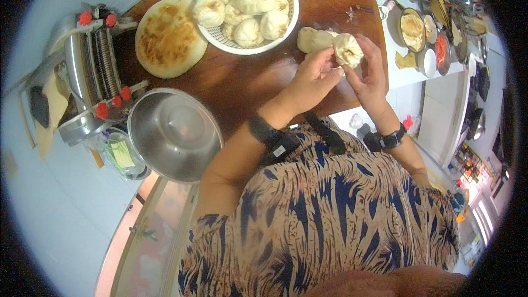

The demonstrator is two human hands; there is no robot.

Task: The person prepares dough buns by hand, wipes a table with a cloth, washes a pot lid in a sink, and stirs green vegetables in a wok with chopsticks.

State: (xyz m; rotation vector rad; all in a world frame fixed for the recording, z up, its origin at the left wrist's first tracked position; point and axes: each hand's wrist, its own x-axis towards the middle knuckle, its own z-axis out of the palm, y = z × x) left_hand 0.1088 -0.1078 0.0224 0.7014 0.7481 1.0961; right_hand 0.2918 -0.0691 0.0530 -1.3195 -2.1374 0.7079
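Between my two hands is a pleated stuffed bun, raised over the right part of the brown wooden table. The fingers of my left hand rest against its left and lower side. My right hand grips it from the right, with the thumb below. Just beyond my left hand, a few more buns sit close together on the wood, partly hidden by the held one. A white plastic colander heaped with several pleated buns stands further left.
A browned round flatbread lies left of the colander. Nearer me is a large stainless-steel bowl. A roller pasta machine with red knobs stands far left. On the right, a white counter carries plates, a bowl of red food and other dishes.
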